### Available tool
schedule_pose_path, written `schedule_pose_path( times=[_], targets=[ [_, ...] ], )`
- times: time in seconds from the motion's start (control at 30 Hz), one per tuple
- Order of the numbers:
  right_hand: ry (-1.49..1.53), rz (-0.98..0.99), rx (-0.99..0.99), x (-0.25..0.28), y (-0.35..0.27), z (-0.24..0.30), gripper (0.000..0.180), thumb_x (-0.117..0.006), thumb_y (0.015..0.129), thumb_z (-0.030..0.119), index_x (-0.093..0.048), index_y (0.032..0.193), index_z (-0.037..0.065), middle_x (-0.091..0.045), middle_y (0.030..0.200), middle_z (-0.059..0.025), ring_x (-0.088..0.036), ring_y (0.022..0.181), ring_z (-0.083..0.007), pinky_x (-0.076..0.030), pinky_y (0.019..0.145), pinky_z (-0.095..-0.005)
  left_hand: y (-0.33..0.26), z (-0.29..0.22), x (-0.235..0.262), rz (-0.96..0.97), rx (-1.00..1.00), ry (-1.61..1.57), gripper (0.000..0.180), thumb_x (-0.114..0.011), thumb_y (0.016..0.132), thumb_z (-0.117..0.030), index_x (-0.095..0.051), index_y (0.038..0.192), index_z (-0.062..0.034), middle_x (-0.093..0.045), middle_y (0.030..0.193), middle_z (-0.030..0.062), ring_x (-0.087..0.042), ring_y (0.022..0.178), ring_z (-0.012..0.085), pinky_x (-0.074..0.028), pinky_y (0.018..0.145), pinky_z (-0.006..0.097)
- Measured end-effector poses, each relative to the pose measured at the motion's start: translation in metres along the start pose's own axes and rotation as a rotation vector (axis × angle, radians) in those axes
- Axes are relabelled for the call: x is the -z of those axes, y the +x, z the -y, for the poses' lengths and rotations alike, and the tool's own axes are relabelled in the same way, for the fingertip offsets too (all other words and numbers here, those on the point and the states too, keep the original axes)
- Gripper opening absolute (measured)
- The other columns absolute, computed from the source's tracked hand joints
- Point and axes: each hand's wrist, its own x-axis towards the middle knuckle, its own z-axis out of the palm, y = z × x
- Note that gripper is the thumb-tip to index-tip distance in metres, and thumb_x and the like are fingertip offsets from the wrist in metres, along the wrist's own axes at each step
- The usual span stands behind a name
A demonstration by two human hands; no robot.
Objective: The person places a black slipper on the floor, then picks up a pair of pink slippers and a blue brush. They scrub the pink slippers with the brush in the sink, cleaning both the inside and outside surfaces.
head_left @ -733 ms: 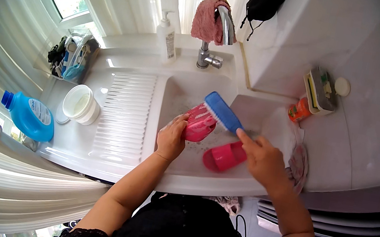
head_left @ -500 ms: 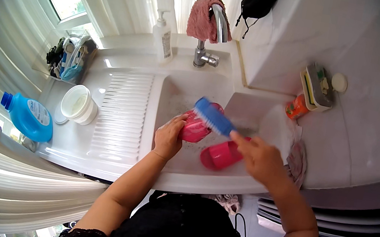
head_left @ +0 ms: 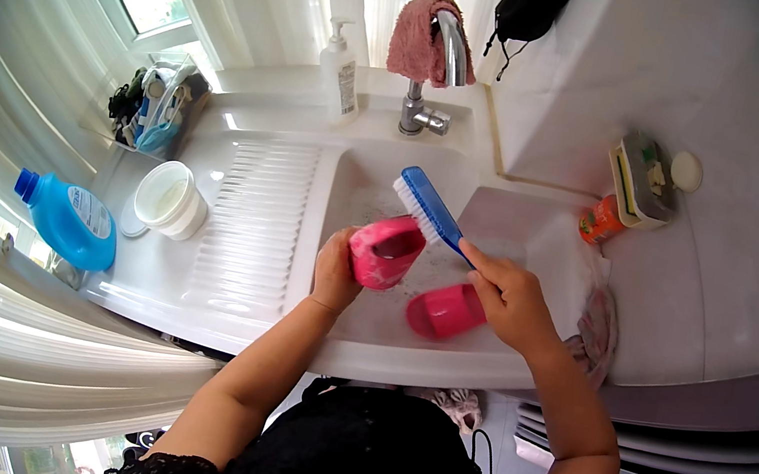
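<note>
Over the white sink basin (head_left: pixel 381 171), my left hand (head_left: pixel 337 270) is closed round a wet pink slipper (head_left: pixel 384 253) with suds on it, tilted so its opening shows. My right hand (head_left: pixel 508 300) grips the handle of a blue scrubbing brush (head_left: pixel 433 208). The brush's white bristles face the slipper, close to its upper edge; whether they touch it I cannot tell. A second pink slipper (head_left: pixel 445 312) lies in the basin below my right hand.
Behind the basin stands a chrome faucet (head_left: pixel 414 111) draped with a pink cloth (head_left: pixel 418 39), beside a white pump bottle (head_left: pixel 339 73). Left of the ribbed washboard (head_left: pixel 255 220) are a white tub (head_left: pixel 171 200) and a blue detergent bottle (head_left: pixel 69 221). A cloth (head_left: pixel 597 326) hangs over the right rim.
The brush has lifted off the slipper's surface toward its upper edge. The held slipper has turned, and its opening now shows. The view has shifted slightly.
</note>
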Motion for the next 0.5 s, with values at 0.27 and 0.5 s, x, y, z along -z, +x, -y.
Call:
schedule_pose_path(
  times=[0.27, 0.5],
  targets=[
    [-0.309, 0.070, -0.099, 0.022, -0.022, 0.015, 0.043, -0.059, 0.085, 0.012, -0.057, 0.127, 0.022, -0.055, 0.074, -0.0127, -0.056, 0.064, -0.0312, -0.048, 0.061, -0.0403, 0.003, 0.005, -0.009, -0.025, -0.226, 0.078, 0.032, -0.067, 0.069, -0.005, -0.053, 0.098, -0.0097, -0.065, 0.100, 0.0101, -0.062, 0.086, 0.0317, -0.050, 0.071, 0.040],
    [-0.339, 0.155, -0.096, 0.041, -0.038, 0.027, 0.042, -0.057, 0.086, 0.013, -0.058, 0.127, 0.025, -0.056, 0.076, -0.0128, -0.057, 0.064, -0.0340, -0.048, 0.061, -0.0425, 0.001, 0.014, -0.017, 0.024, -0.288, 0.161, 0.036, -0.066, 0.070, -0.003, -0.052, 0.102, -0.0093, -0.065, 0.100, 0.0089, -0.064, 0.083, 0.0297, -0.051, 0.067, 0.037]
  ],
)
